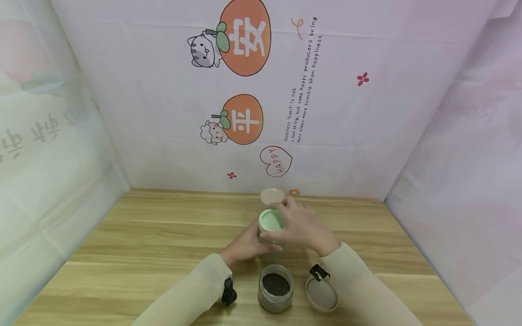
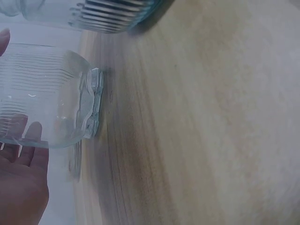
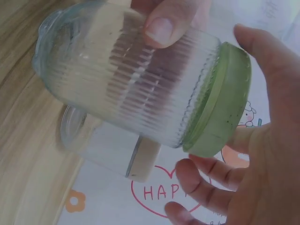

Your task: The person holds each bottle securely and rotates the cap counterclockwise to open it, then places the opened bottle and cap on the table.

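Observation:
In the head view my left hand holds a clear ribbed glass jar with a pale green lid. The right wrist view shows the jar tilted, with the left thumb pressed on its side. My right hand curls its thumb and fingers around the lid's rim from the right. The lid is on the jar's mouth; the glass looks see-through, with no contents plain to see. In the left wrist view the jar's scalloped base shows beside the left palm.
Nearer me stands an uncovered glass jar with dark contents. Right of it lies a beige round lid, near the right sleeve. Behind the hands stands another clear jar with a beige lid, close to the printed cloth wall.

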